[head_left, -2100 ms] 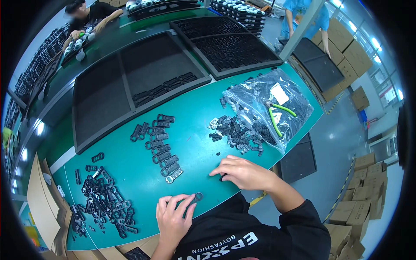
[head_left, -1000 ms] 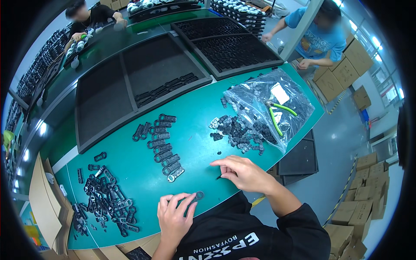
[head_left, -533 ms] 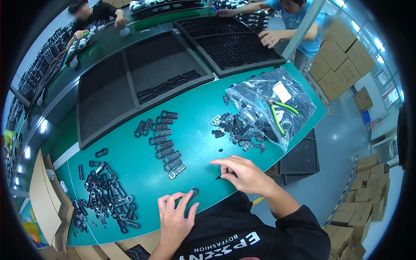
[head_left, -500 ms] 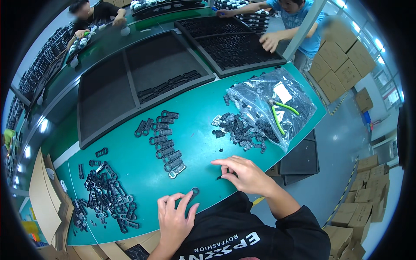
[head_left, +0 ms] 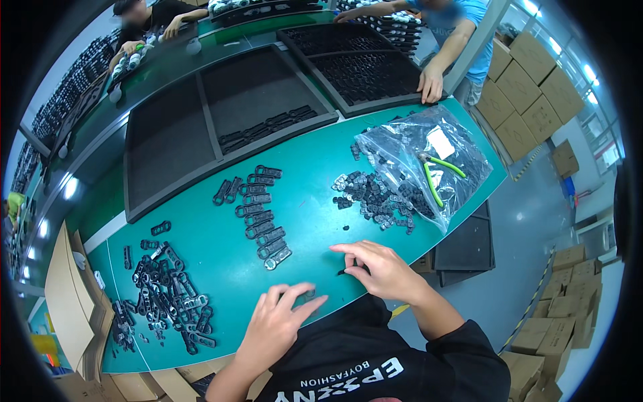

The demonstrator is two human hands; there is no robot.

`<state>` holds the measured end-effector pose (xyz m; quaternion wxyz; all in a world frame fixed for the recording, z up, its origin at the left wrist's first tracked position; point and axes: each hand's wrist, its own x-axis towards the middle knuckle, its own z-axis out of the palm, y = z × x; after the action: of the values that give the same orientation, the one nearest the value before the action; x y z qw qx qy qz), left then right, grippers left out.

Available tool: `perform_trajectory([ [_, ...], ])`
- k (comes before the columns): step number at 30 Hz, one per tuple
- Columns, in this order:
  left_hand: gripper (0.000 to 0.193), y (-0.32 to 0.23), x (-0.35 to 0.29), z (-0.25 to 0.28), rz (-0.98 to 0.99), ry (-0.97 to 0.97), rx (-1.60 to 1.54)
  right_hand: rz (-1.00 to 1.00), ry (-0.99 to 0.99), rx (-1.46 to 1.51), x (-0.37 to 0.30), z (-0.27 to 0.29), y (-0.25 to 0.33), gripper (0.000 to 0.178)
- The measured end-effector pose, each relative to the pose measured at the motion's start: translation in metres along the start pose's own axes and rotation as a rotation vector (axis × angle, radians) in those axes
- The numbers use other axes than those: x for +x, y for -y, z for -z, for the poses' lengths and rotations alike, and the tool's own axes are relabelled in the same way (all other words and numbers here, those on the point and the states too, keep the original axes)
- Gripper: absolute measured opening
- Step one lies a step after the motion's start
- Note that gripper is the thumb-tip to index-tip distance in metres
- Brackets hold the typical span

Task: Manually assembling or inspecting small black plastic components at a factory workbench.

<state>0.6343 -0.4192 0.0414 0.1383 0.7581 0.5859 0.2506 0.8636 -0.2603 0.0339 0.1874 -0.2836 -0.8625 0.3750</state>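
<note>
My left hand (head_left: 276,323), slightly smeared by motion, holds a small black plastic part with a ring end (head_left: 309,293) between thumb and fingers, just above the table's near edge. My right hand (head_left: 382,269) is closed with its index finger reaching forward; a small black piece (head_left: 341,272) shows at the thumb tip, partly hidden. Ahead of my hands, a column of black ring-ended parts (head_left: 260,215) lies on the green table (head_left: 308,201). A heap of similar parts (head_left: 167,295) sits to the left. To the right lies a pile of small black pieces (head_left: 375,199).
A clear plastic bag (head_left: 462,151) with green-handled pliers (head_left: 430,182) on it lies at the right. Behind stand a divided black tray (head_left: 161,147) and another filled tray (head_left: 355,70). A co-worker's hand (head_left: 431,84) rests at that tray. Cardboard sheets (head_left: 70,301) stand at the left.
My left hand has shifted slightly, its fingers spreading wider around the ring-ended part. My right hand is nearly still. The co-worker's hand has moved to the filled tray's near corner.
</note>
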Motion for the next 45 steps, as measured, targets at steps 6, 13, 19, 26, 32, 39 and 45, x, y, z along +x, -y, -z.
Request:
perform_trajectory([
  [6,0.042,0.009,0.0,-0.013,0.061,-0.052,0.08,-0.002,-0.026,-0.01,0.002,0.002,-0.001,0.064],
  [13,0.046,0.008,-0.009,-0.029,0.324,-0.338,-0.028,-0.097,-0.014,0.09,0.008,-0.006,0.009,0.071],
  [19,0.044,0.005,-0.012,-0.032,0.336,-0.411,-0.041,0.024,-0.015,0.049,0.023,-0.013,0.023,0.076],
  [26,0.041,0.011,-0.024,-0.036,0.281,-0.424,0.089,0.013,0.013,0.063,0.027,-0.016,0.026,0.078],
  [32,0.042,-0.009,-0.019,-0.023,0.345,-0.382,0.034,-0.034,0.039,0.063,0.023,-0.012,0.025,0.079],
  [39,0.052,0.001,-0.023,-0.044,0.319,-0.387,0.027,0.1,0.142,0.025,0.032,-0.017,0.045,0.08],
  [45,0.056,0.005,-0.023,-0.049,0.325,-0.459,0.011,0.141,0.18,-0.007,0.037,-0.032,0.045,0.078],
])
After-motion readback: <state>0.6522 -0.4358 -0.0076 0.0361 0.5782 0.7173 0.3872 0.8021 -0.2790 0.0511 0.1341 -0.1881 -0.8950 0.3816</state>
